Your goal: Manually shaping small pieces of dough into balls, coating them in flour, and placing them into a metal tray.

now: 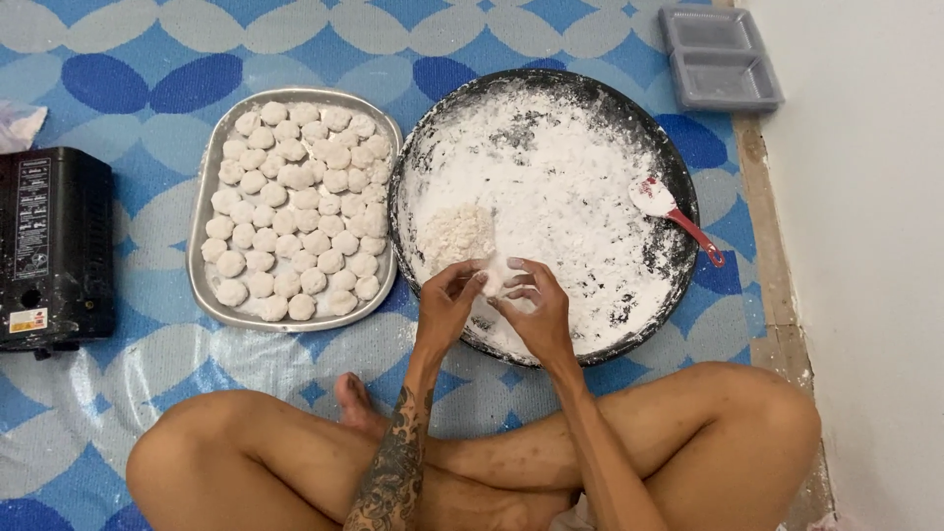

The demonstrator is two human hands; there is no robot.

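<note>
Dough piece (495,280): small, white, floury, between fingers (470,283)

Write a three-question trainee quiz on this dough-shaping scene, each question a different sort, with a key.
1. True or false: the metal tray of dough balls lies to the right of the round black pan.
2. Multiple choice: the red-handled spoon rests
A. on the tray
B. in the floured pan, near its right rim
C. in the grey plastic container
3. Fill in: the left hand and right hand together work a small piece of white ____ over the pan's near edge.

Key: 1 false, the tray is on the left. 2 B. 3 dough.
</note>
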